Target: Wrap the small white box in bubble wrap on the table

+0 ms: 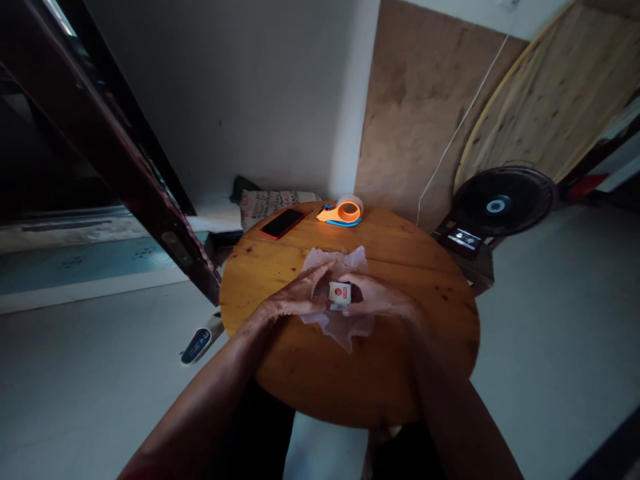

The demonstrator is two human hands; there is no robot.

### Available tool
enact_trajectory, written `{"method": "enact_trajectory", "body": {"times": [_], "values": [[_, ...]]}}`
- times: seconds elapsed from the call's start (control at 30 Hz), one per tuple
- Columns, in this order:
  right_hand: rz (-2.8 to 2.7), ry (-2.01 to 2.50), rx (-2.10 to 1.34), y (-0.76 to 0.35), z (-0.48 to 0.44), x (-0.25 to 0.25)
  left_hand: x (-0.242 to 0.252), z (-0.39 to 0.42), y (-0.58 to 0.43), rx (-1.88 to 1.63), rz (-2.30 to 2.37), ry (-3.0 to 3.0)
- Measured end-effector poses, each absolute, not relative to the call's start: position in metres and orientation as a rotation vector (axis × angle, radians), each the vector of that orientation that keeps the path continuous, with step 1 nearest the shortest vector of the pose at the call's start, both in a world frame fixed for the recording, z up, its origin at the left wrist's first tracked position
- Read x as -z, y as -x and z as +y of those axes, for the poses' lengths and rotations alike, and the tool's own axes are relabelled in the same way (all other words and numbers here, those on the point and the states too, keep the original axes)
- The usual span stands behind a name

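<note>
Here we are, with the small white box (pixel 339 293) at the centre of it all, sitting amid the crumpled clear plastic sheet (pixel 345 328) on the round worktop (pixel 425 267). Its printed face looks up at us, round picture to the left, red block to the right; the face is nearly square, so we make out no clear long axis. Left of the box, the left hand (pixel 301 293) curves with its grip spread, thumb well apart from fingers. Right of the box, the right hand (pixel 376 295) curls in, finger near the far corner, thumb by the near edge; whether that grip pinches the box, we cannot tell. The lettering is too small for us to read, the underside is hidden, and whatever the box contains stays out of sight. Beyond the box we spot the orange tape dispenser (pixel 330 213), and, further left, the red-edged phone (pixel 283 223). A printed sack (pixel 265 202) lies beyond that, partly hidden, contents unseen.
</note>
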State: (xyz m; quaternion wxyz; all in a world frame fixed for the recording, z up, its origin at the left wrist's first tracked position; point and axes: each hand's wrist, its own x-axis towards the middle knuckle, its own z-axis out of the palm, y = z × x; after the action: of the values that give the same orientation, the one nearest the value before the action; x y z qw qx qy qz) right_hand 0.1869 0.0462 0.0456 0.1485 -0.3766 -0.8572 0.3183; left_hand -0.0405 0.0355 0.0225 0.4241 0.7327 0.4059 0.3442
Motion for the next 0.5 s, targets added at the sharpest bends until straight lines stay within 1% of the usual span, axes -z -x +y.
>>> {"method": "enact_trajectory", "body": {"times": [0.17, 0.33, 0.43, 0.5], "values": [[-2.556, 1.134, -0.800, -0.184, 0.045, -0.050, -0.022, 0.033, 0.035, -0.871, 0.960, -1.944], [-2.237, 1.251, -0.932, -0.202, 0.054, -0.056, -0.013, 0.035, 0.032, -0.785, 0.988, -2.105], [-1.972, 1.356, -0.764, -0.225, 0.063, -0.057, -0.006, 0.037, 0.033, -0.681, 1.000, -2.247], [-1.877, 1.547, -0.616, -0.244, 0.067, -0.055, -0.003, 0.037, 0.034, -0.668, 0.989, -2.306]]}}
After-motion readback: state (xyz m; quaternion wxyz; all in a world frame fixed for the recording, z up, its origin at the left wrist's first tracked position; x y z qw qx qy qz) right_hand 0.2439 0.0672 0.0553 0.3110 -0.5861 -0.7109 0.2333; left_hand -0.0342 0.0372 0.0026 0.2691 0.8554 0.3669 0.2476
